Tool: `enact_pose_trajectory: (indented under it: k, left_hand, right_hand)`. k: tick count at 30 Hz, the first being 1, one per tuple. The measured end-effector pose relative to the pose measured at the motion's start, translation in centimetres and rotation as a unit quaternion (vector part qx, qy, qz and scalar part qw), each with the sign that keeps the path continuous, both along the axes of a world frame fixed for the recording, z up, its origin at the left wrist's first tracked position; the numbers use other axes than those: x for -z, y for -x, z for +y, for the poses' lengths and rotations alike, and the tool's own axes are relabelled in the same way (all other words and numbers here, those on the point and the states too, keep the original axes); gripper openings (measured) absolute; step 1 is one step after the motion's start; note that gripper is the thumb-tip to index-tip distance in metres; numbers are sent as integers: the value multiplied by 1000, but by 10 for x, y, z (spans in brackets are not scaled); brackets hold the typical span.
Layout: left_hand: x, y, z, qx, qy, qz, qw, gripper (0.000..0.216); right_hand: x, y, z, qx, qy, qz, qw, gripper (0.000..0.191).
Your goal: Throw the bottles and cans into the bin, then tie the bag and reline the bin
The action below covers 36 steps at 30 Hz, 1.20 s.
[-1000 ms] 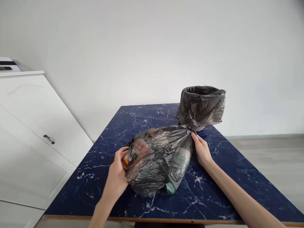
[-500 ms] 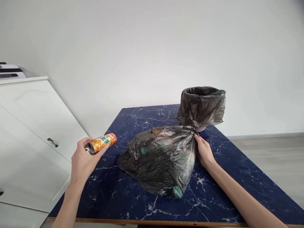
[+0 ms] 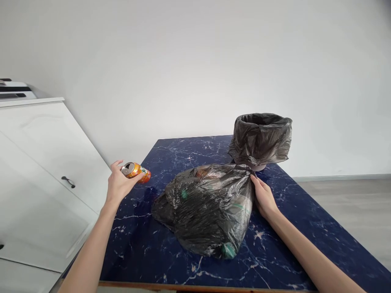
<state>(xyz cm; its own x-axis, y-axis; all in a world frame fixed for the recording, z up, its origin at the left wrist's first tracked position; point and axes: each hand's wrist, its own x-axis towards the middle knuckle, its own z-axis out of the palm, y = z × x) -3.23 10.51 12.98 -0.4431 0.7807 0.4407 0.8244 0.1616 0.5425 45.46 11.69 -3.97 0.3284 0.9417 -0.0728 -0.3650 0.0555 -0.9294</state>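
Observation:
An orange drink can point(image 3: 138, 171) with an opened silver top is gripped in my left hand point(image 3: 119, 183), tilted above the left side of the table. A filled black plastic garbage bag point(image 3: 210, 211) lies across the middle of the table; green and reddish-brown contents show faintly through its thin film. My right hand point(image 3: 265, 196) pinches the gathered edge at the bag's upper right. Part of that hand's fingers is hidden behind the plastic.
A bin lined with a black bag point(image 3: 261, 140) stands at the table's far right. The blue marble-patterned table point(image 3: 183, 150) meets a white wall. To the left are a white cabinet point(image 3: 39, 162) with dark handles and a white-and-black device point(image 3: 16, 90) on top.
My left hand has moved up and slightly right, and the can has turned so that its opened top shows more. My right hand keeps its hold on the bag.

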Motion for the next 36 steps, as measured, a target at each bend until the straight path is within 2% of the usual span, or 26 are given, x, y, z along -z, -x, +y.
enact_pose_trajectory:
  k: [7,13,16,19,21,22,25,27,30,36]
  left_hand:
    - [8,9,24,-16,97,15,995,99]
    - [18,8,37,-8,96,29,995,89]
    - [21,-4,26,-7,61,48,997,92]
    - [23,-23,-4,-1,2,82,997,83]
    - [25,-37,-30,64,5,97,993,60]
    - [26,-44,-43,126,29,105,986,48]
    - [31,-66,-72,338,127,131,923,21]
    - [37,-80,-81,415,157,142,885,18]
    - [49,-104,-81,453,155,151,865,29]
    - [67,-144,-52,453,79,162,873,56]
  right_hand:
    - [-1,1,-1,-2,6,-2,1000,32]
    - [-1,0,-1,-1,7,-6,1000,32]
    - [-1,0,-1,-1,10,-5,1000,32]
    - [-1,0,-2,1,11,-5,1000,32]
    - [-2,0,-2,2,11,-4,1000,32]
    - [-2,-1,-2,2,11,-4,1000,31]
    - [-2,-1,-2,-1,13,0,1000,30]
    - [-3,-1,-2,-2,14,3,1000,30]
    - [-4,0,-3,-5,15,7,1000,30]
    - [-4,-1,-4,-8,12,2,1000,30]
